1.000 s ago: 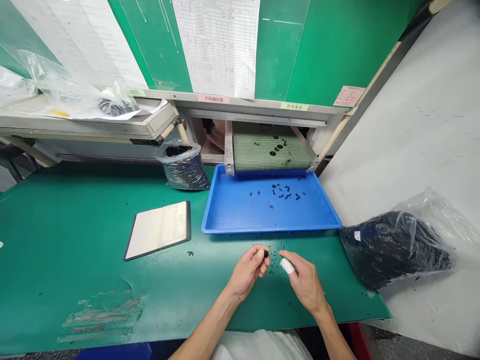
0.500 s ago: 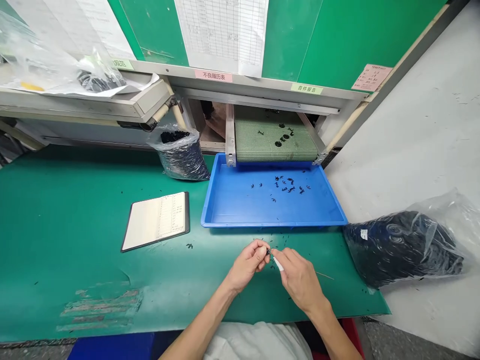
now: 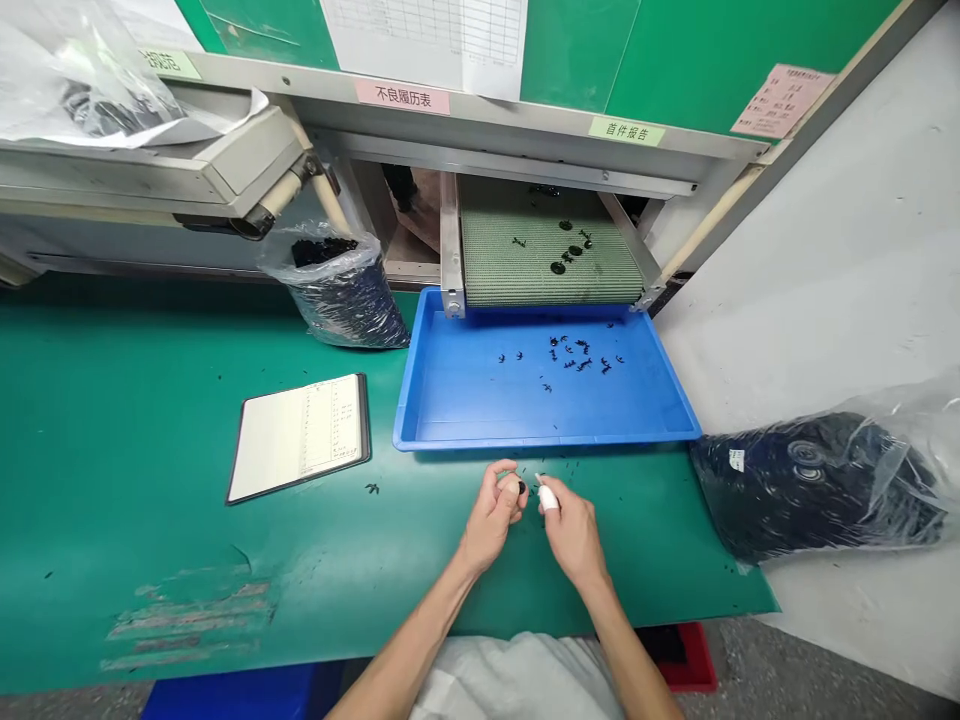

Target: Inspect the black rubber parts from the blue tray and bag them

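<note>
My left hand [image 3: 493, 515] pinches a small black part [image 3: 522, 487] between thumb and fingertips, just in front of the blue tray. Close beside it on the right, my right hand [image 3: 571, 525] is closed, with a white cover [image 3: 549, 497] on its thumb. Whether anything small sits in that pinch I cannot make out. A narrow gap separates the two hands. Tiny black bits lie on the green table mat [image 3: 420, 580] around them. Several small black branched pieces [image 3: 577, 365] are scattered in the blue tray [image 3: 480, 443].
A conveyor belt [image 3: 517, 285] carrying black parts ends over the tray. An open notebook [image 3: 274, 450] lies to the left, below a bag of black pieces [image 3: 352, 305]. At right leans a larger bag [image 3: 817, 500] of dark parts. A red bin [image 3: 697, 660] stands below the table edge.
My hands have moved apart, the right one away from the black part, which stays in my left hand. The camera view has shifted slightly.
</note>
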Demonstrator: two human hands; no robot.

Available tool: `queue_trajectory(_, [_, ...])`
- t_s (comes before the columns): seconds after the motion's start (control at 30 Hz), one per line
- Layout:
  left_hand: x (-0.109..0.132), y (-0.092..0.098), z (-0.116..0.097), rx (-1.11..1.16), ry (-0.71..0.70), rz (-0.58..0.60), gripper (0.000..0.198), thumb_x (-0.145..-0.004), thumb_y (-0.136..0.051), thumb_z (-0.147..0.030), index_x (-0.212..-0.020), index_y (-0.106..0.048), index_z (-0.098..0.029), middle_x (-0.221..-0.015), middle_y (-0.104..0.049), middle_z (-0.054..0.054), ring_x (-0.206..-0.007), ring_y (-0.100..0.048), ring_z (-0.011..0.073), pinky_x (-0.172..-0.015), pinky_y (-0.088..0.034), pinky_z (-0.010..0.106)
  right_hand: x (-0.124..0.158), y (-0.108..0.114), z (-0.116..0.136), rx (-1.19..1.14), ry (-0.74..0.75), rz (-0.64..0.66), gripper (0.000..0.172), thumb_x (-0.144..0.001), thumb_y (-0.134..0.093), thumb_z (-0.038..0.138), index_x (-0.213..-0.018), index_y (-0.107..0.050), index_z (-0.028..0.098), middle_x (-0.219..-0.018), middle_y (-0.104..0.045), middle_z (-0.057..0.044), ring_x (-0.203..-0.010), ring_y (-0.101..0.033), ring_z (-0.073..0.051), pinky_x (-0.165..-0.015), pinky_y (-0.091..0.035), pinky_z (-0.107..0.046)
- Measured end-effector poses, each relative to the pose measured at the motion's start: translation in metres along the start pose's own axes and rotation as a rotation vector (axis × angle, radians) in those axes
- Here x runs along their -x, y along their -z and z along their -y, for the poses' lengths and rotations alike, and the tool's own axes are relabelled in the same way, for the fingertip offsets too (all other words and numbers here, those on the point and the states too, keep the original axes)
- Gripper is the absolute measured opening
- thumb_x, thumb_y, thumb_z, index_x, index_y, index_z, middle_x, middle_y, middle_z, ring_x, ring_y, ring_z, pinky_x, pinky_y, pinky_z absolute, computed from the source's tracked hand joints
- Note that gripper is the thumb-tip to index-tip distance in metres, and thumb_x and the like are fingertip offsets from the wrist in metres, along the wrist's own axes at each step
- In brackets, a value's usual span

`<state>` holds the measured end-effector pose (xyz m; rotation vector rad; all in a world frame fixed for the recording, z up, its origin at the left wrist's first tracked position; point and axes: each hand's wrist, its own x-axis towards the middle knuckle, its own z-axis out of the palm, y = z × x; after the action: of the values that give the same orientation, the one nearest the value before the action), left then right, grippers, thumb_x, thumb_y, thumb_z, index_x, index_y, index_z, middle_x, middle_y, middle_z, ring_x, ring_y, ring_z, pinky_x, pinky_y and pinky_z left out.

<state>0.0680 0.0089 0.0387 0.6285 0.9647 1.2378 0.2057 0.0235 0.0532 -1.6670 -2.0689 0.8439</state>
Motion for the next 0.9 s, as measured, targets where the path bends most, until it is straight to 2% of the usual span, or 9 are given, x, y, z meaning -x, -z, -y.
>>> queue_trajectory(0.13, [-0.004,0.000,-0.001,0.077,0.061,0.020,0.034,-0.085,-0.052,-0.046,-0.100,-0.053,-0.016,-0.073,-0.050,-0.001,-0.055,-0.034,0.0060,-0.050,-0.024,0.023,-0.009,0.013,-0.038,0.163,0.025,-0.059,0.039,-0.084,-0.034,0.009,-0.112,-0.060,0.017,-0.104,-0.063,-0.009,-0.090,-0.059,-0.021,-0.077,-0.048,-0.031])
queue_trajectory(0.27, [-0.007,0.002,-0.002,0.217,0.121,-0.013,0.030,-0.085,-0.054,-0.043,-0.100,-0.054,-0.017,-0.077,-0.052,0.000,-0.060,-0.040,0.0070,-0.052,-0.028,0.022,-0.004,0.020,-0.065,0.391,0.094,-0.049,0.044,-0.077,-0.034,0.001,-0.107,-0.062,0.016,-0.097,-0.059,-0.009,-0.088,-0.054,-0.022,-0.073,-0.047,-0.032])
queue_trajectory(0.37, [-0.009,0.009,-0.001,0.250,0.149,-0.040,0.025,-0.083,-0.059,-0.040,-0.087,-0.053,-0.017,-0.074,-0.051,-0.001,-0.057,-0.037,0.0052,-0.050,-0.026,0.020,0.000,0.026,-0.071,0.422,0.123,-0.014,0.042,-0.077,-0.036,0.001,-0.105,-0.063,0.018,-0.096,-0.060,-0.008,-0.087,-0.055,-0.022,-0.074,-0.047,-0.033])
queue_trajectory(0.43, [-0.010,0.016,0.002,0.252,0.168,-0.049,0.025,-0.080,-0.064,-0.037,-0.080,-0.053,-0.016,-0.073,-0.049,-0.002,-0.056,-0.035,0.0038,-0.048,-0.024,0.019,-0.005,0.036,-0.068,0.337,0.133,-0.010,0.042,-0.080,-0.036,0.003,-0.110,-0.060,0.020,-0.102,-0.061,-0.007,-0.087,-0.057,-0.020,-0.073,-0.048,-0.032])
queue_trajectory(0.5, [-0.010,0.024,0.006,0.273,0.206,-0.062,0.024,-0.078,-0.067,-0.035,-0.082,-0.055,-0.015,-0.072,-0.048,-0.003,-0.055,-0.034,0.0028,-0.047,-0.023,0.018,-0.022,0.055,-0.061,0.212,0.160,-0.035,0.039,-0.085,-0.035,0.007,-0.114,-0.057,0.021,-0.106,-0.060,-0.006,-0.090,-0.058,-0.018,-0.075,-0.049,-0.031])
queue_trajectory(0.6, [-0.013,0.034,0.013,0.334,0.266,-0.110,0.028,-0.075,-0.070,-0.035,-0.090,-0.060,-0.014,-0.070,-0.046,-0.003,-0.052,-0.032,0.0018,-0.046,-0.023,0.017,-0.073,0.090,-0.043,0.098,0.247,-0.125,0.031,-0.091,-0.038,0.017,-0.113,-0.059,0.021,-0.105,-0.062,-0.006,-0.095,-0.059,-0.018,-0.083,-0.047,-0.031])
queue_trajectory(0.73, [-0.018,0.040,0.018,0.416,0.316,-0.112,0.028,-0.074,-0.070,-0.039,-0.086,-0.063,-0.014,-0.064,-0.046,-0.004,-0.048,-0.029,0.0008,-0.045,-0.021,0.017,-0.172,0.129,-0.014,0.100,0.331,-0.258,0.030,-0.088,-0.042,0.016,-0.109,-0.062,0.018,-0.103,-0.064,-0.005,-0.095,-0.059,-0.018,-0.086,-0.045,-0.030])
queue_trajectory(0.8, [-0.020,0.043,0.020,0.447,0.330,-0.096,0.029,-0.073,-0.071,-0.040,-0.082,-0.064,-0.014,-0.061,-0.046,-0.004,-0.045,-0.026,0.0001,-0.043,-0.018,0.017,-0.222,0.139,0.002,0.127,0.331,-0.287,0.032,-0.085,-0.042,0.012,-0.109,-0.063,0.017,-0.105,-0.064,-0.005,-0.096,-0.058,-0.017,-0.087,-0.044,-0.028])
queue_trajectory(0.9, [-0.026,0.048,0.025,0.476,0.356,-0.072,0.032,-0.066,-0.076,-0.043,-0.078,-0.065,-0.015,-0.055,-0.046,-0.005,-0.041,-0.023,-0.0005,-0.041,-0.014,0.017,-0.286,0.143,0.026,0.154,0.293,-0.313,0.034,-0.083,-0.042,0.008,-0.108,-0.063,0.016,-0.107,-0.063,-0.008,-0.096,-0.057,-0.019,-0.086,-0.042,-0.030])
